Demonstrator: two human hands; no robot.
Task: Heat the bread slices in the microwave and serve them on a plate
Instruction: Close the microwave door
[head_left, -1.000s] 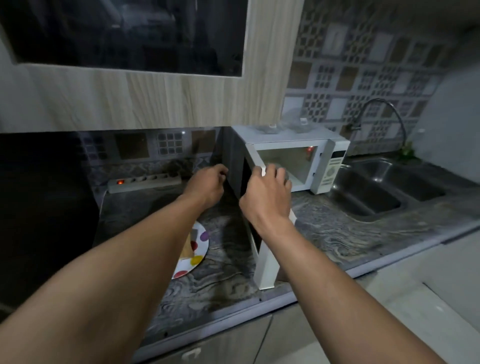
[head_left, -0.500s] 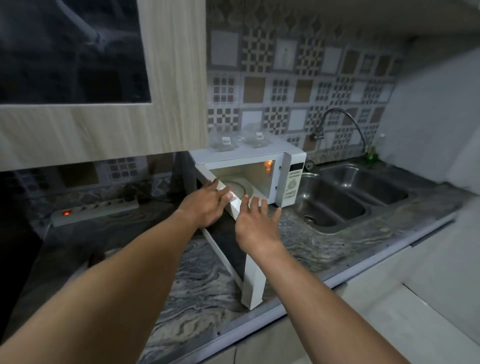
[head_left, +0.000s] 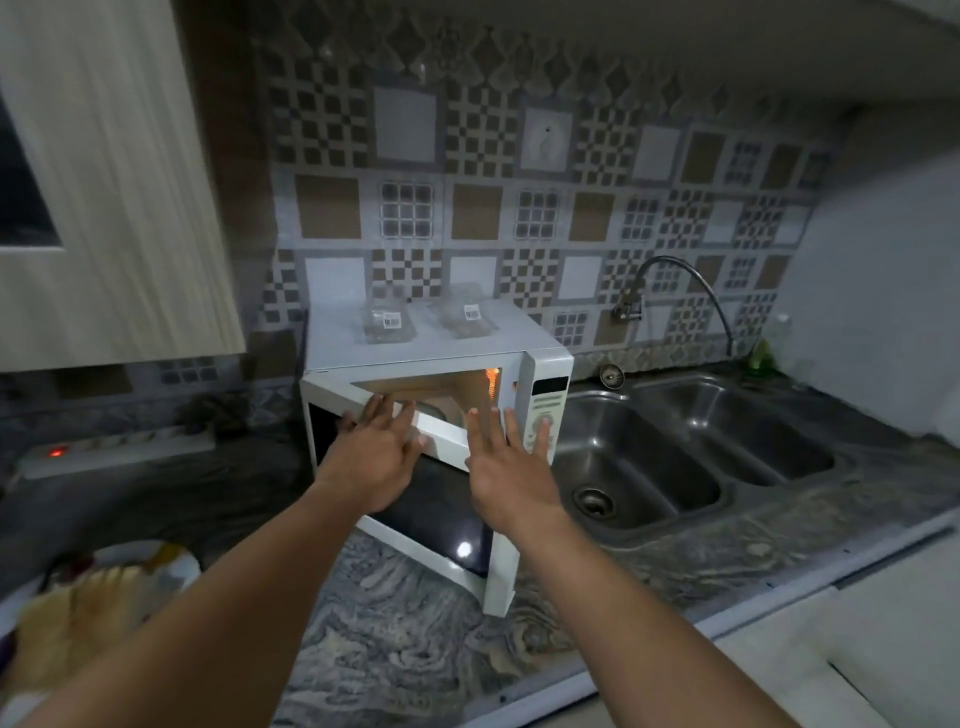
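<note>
The microwave (head_left: 431, 345) stands at the back of the table (head_left: 405, 629), just left of the sink (head_left: 680, 467). Its door (head_left: 431, 509) hangs partly open, with the cavity lit orange inside. The left hand (head_left: 376, 460) lies on the door's top edge with its fingers straight and holds nothing. The right hand (head_left: 511, 480) is spread wide at the door's free edge, fingertips reaching in front of the control panel; whether it touches cannot be told. The bread (head_left: 78, 613) lies blurred on a plate (head_left: 174, 564) at the table's front left corner. Two clear packets (head_left: 388, 325) sit on top of the microwave. A power strip (head_left: 114, 451) glows red by the back wall.
</note>
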